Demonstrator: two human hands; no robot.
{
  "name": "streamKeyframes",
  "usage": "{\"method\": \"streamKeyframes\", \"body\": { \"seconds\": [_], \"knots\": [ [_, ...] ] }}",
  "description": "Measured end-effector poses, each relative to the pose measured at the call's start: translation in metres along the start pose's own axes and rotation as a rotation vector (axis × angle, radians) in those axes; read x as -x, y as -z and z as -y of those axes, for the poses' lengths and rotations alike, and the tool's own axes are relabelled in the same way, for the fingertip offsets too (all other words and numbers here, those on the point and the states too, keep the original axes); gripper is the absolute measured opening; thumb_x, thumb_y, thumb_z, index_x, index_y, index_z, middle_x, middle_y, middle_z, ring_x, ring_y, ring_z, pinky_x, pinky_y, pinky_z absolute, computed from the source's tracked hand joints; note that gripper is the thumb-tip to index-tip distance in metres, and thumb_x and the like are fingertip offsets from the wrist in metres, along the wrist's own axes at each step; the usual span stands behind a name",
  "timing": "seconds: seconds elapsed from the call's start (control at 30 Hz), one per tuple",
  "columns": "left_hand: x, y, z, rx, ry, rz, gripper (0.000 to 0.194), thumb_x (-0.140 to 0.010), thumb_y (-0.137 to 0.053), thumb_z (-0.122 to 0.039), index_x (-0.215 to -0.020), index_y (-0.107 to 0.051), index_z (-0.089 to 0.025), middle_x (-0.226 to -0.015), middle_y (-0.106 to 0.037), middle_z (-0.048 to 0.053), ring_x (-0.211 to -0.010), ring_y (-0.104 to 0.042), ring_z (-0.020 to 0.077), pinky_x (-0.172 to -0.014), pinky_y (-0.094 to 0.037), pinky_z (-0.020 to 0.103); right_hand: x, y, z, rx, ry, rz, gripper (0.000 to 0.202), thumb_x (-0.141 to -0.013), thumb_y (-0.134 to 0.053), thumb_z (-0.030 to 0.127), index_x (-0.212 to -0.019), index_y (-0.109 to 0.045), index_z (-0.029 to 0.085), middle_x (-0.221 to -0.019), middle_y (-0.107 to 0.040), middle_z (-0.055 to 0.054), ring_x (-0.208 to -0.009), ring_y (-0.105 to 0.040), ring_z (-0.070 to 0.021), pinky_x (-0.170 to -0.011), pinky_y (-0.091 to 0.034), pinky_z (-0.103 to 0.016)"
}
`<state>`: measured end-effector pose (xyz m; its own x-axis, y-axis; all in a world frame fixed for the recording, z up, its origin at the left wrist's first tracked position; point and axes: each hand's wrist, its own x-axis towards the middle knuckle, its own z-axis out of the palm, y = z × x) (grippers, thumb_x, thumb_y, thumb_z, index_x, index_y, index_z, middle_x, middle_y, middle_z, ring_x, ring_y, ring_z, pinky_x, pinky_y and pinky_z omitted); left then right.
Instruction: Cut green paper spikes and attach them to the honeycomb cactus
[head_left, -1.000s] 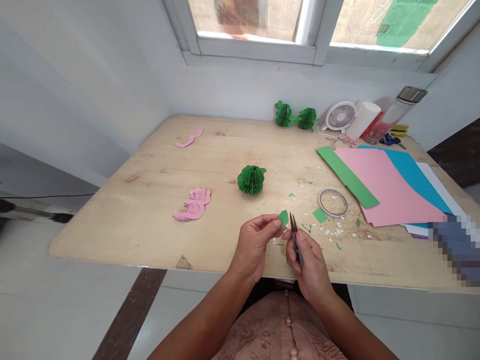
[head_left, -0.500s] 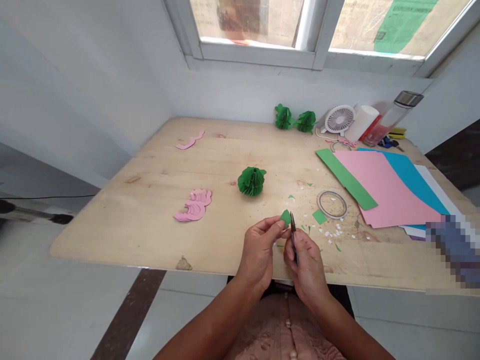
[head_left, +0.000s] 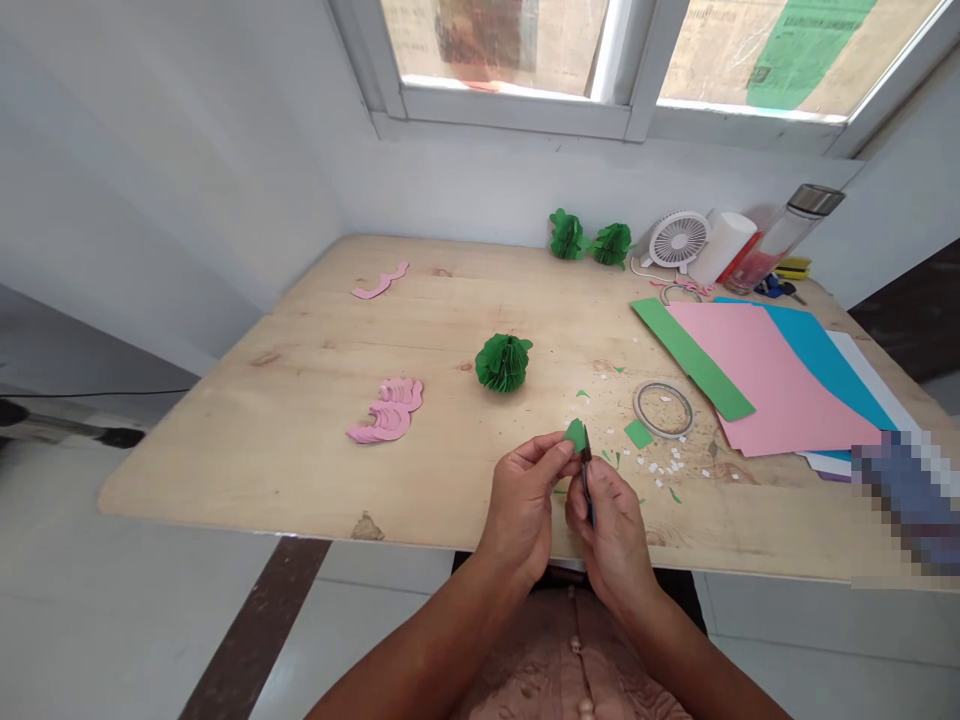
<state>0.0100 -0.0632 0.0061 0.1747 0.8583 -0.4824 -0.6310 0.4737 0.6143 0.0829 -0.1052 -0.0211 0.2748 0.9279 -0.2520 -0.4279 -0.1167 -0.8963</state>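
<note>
Near the table's front edge, my left hand pinches a small piece of green paper between thumb and fingers. My right hand is wrapped round the dark scissors, whose blades point away from me and lie against the right edge of the green piece. The blades look closed or nearly so. Beyond my hands a pleated green paper ball rests on the table. A green paper square lies right of the scissors, beside a roll of tape.
Pink wavy cutouts lie on the left. Coloured sheets are spread on the right. Small white and green scraps are scattered near my right hand. Along the wall stand two green paper shapes, a small fan and a bottle.
The scissor blades have come closer together at the green piece. That piece has turned slightly in my left hand, and its outline looks narrower.
</note>
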Motion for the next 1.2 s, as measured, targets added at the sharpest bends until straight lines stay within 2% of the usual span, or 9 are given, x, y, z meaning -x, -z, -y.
{"method": "streamKeyframes", "body": {
  "seconds": [0.43, 1.1, 1.2],
  "knots": [
    [-0.0002, 0.0000, -0.0006, 0.015, 0.021, 0.011, 0.018, -0.057, -0.080, -0.017, -0.072, -0.071, -0.013, -0.067, -0.067, 0.002, -0.062, -0.058, 0.0090, -0.068, -0.045, 0.022, -0.0009, 0.0008, -0.0012, -0.014, -0.003, -0.005, 0.045, -0.083, -0.056, 0.053, -0.057, -0.040, 0.021, -0.048, -0.031, 0.008, -0.044, -0.019, -0.0086, -0.040, -0.014, -0.024],
    [0.0013, 0.0027, -0.0053, -0.029, 0.026, 0.031, 0.018, -0.055, -0.081, -0.021, -0.067, -0.069, -0.013, -0.067, -0.067, 0.002, -0.065, -0.060, 0.0117, -0.071, -0.047, 0.026, -0.0002, 0.0074, -0.0030, 0.166, 0.020, -0.027, 0.043, -0.084, -0.053, 0.055, -0.060, -0.043, 0.021, -0.046, -0.033, 0.008, -0.042, -0.023, -0.0088, -0.040, -0.017, -0.023],
    [0.0014, 0.0032, -0.0053, -0.037, 0.033, 0.040, 0.018, -0.057, -0.080, -0.022, -0.067, -0.068, -0.013, -0.068, -0.067, 0.002, -0.064, -0.059, 0.0114, -0.071, -0.046, 0.026, 0.0006, 0.0075, -0.0031, 0.187, 0.028, -0.034, 0.041, -0.085, -0.052, 0.054, -0.062, -0.047, 0.020, -0.046, -0.034, 0.008, -0.043, -0.024, -0.0089, -0.040, -0.018, -0.023]
  ]
}}
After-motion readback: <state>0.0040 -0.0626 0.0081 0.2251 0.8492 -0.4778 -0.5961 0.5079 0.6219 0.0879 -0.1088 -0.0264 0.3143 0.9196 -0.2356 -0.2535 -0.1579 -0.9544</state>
